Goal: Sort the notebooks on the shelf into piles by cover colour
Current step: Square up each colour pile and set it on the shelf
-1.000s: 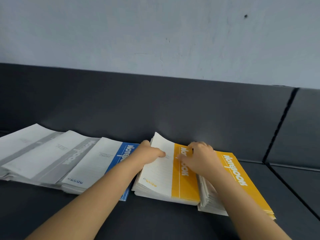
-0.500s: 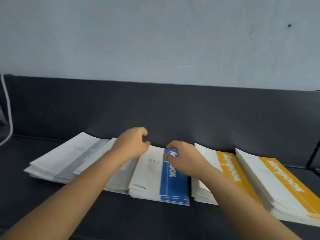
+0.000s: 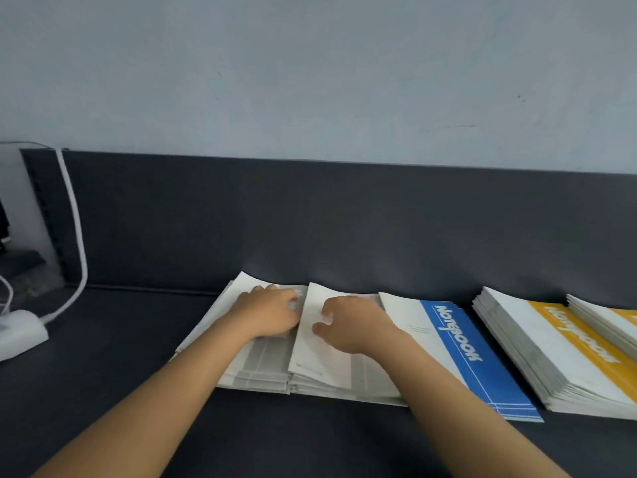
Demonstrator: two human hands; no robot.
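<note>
Squaring up two grey-banded white paper notebook piles (image 3: 269,360), side by side at the back edge of the dark grey shelf (image 3: 103,391). Directly under the bent-fingered left grip (image 3: 267,313) and right grip (image 3: 348,322), one pile each; pinching or merely pressing, impossible to tell. Next, probably: merging both greys. Rightward: blue-banded notebook pile (image 3: 462,343), yellow-banded notebook piles (image 3: 565,343).

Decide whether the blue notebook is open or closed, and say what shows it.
Closed: the blue notebook lies cover up, blue title band showing; no inner pages show.
</note>
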